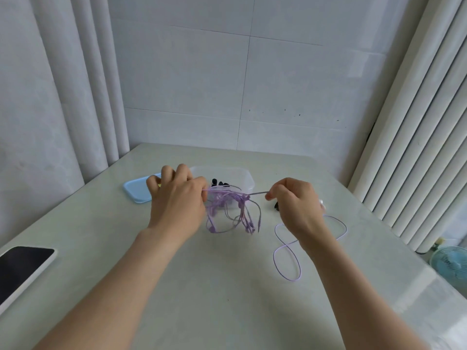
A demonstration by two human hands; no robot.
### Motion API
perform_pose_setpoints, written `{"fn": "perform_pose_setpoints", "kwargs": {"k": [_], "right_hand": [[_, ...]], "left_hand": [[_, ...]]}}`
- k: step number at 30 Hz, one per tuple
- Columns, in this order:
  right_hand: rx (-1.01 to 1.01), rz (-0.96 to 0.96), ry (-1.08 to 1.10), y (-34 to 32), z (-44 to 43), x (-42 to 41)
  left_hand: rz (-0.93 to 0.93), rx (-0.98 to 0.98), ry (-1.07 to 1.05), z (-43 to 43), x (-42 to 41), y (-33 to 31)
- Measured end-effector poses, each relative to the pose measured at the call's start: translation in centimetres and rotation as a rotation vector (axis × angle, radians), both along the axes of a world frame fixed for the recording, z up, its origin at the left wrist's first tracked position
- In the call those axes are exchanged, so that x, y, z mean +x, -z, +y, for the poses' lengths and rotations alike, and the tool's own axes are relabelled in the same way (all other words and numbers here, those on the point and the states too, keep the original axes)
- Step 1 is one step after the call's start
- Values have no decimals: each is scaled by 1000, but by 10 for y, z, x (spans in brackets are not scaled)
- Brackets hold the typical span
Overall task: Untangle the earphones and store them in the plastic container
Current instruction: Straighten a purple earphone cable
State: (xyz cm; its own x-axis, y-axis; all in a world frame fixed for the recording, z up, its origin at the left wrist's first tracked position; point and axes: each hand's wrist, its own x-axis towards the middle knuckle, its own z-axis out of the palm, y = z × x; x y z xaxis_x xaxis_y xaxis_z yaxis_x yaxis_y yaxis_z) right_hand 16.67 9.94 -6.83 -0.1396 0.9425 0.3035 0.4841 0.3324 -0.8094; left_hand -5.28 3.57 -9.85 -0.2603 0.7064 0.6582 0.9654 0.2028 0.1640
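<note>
Now two hands hold a tangle of purple earphones (227, 210) taut above the table (227, 299).
Head view: the left hand (177, 205) pinches the cord with curled fingers, and the right hand (295, 205) pinches it between thumb and forefinger. The knot hangs between them. The clear plastic container (242, 175) sits at 12 o'clock, a blue lid (136, 190) at 10, a loose cable loop (288, 253) at 4 and a phone (22, 266) at 8.

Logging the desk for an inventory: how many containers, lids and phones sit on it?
Clear rectangular plastic container: 1
Light blue flat plastic lid: 1
Black-screened phone in white case: 1
Total: 3
</note>
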Motion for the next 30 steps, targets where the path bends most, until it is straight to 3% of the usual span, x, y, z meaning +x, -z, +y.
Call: {"fn": "perform_pose_setpoints", "kwargs": {"k": [2,3,9,11,14,18,22,26,30], "right_hand": [[117,-99,126,2,0,0],[118,-54,139,3,1,0],[-133,749,72,-5,-2,-4],[-174,884,-26,-11,-4,-3],[-211,895,-160,-15,-10,-4],[-124,736,-244,-12,-14,-8],[-157,727,-353,-16,-19,-7],[-220,751,-557,-20,-25,-6],[-37,721,-449,-18,-23,-7]], "left_hand": [[-64,3,-57,0,-1,-2],[-129,10,-87,-1,-2,-3],[-587,118,-41,2,-4,-11],[-703,126,80,4,-4,-14],[-818,-9,441,-5,8,-24],[-813,-238,771,-19,25,-32],[-704,-271,675,-13,36,-19],[-567,-332,717,-10,47,-9],[-364,-366,590,-8,44,-4]]}}
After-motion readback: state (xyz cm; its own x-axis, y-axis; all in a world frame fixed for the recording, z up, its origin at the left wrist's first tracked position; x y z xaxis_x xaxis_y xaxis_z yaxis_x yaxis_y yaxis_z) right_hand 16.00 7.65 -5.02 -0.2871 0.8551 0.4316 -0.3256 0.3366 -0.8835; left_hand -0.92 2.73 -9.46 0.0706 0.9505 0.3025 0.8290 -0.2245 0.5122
